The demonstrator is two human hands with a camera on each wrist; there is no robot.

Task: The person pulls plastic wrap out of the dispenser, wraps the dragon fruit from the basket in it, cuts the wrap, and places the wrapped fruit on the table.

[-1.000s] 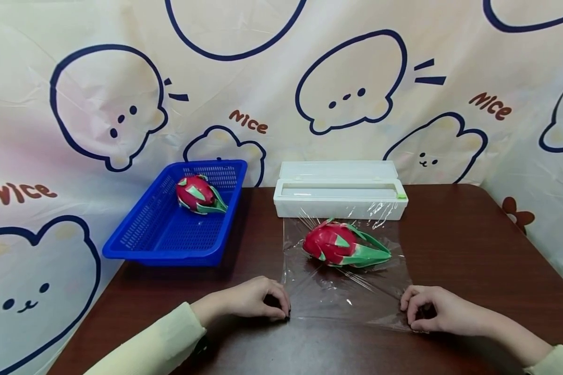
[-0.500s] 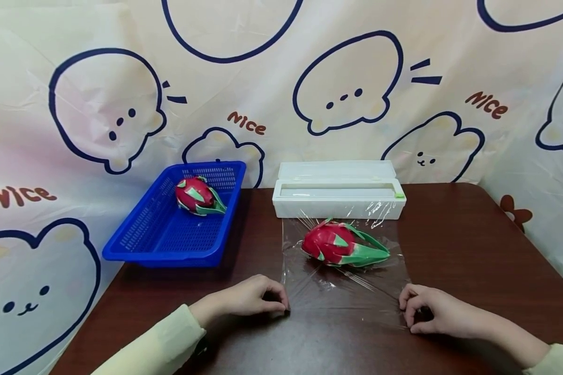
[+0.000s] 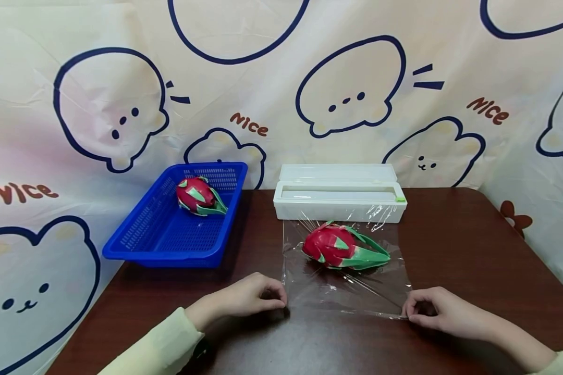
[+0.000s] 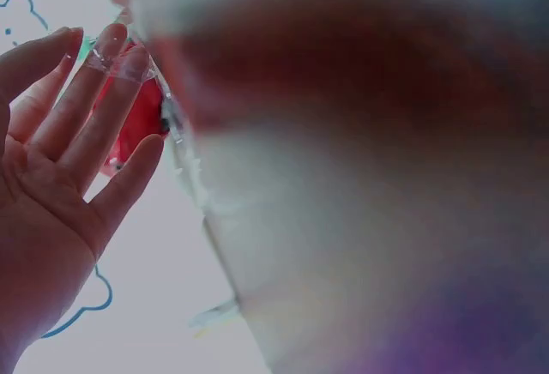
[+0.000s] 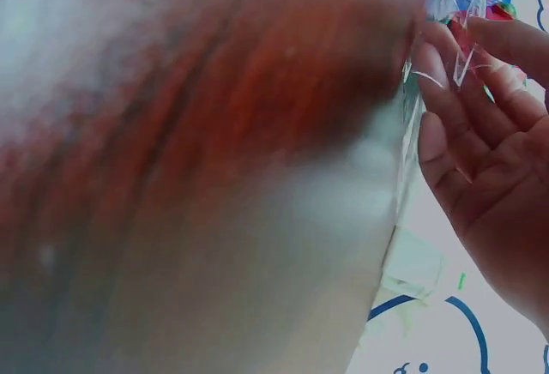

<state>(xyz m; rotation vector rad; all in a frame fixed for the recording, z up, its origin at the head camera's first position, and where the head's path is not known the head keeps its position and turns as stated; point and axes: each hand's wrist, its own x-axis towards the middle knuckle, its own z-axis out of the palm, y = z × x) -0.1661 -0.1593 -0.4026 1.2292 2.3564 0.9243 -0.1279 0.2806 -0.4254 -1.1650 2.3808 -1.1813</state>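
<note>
A clear sheet of cling film (image 3: 356, 299) runs from the white cling film dispenser (image 3: 340, 209) toward the person. On it lies a red dragon fruit (image 3: 330, 246) with green leaf tips. My left hand (image 3: 255, 294) pinches the film's near left corner between thumb and fingers; in the left wrist view, film crosses the fingertips (image 4: 129, 65). At the near right corner, my right hand (image 3: 441, 310) pinches the film, and a crinkled strip shows by its fingers in the right wrist view. Creases spread from under the fruit.
A blue plastic basket (image 3: 164, 255) stands at the left of the brown table (image 3: 450, 234), with a second dragon fruit (image 3: 197, 195) inside. The dispenser's lid (image 3: 338, 172) stands raised at the back. A cartoon-printed cloth (image 3: 272, 62) hangs behind the table.
Both hands have risen slightly and moved a little away from the person, bringing the film's near edge up with them. The dragon fruit on the film stays in place.
</note>
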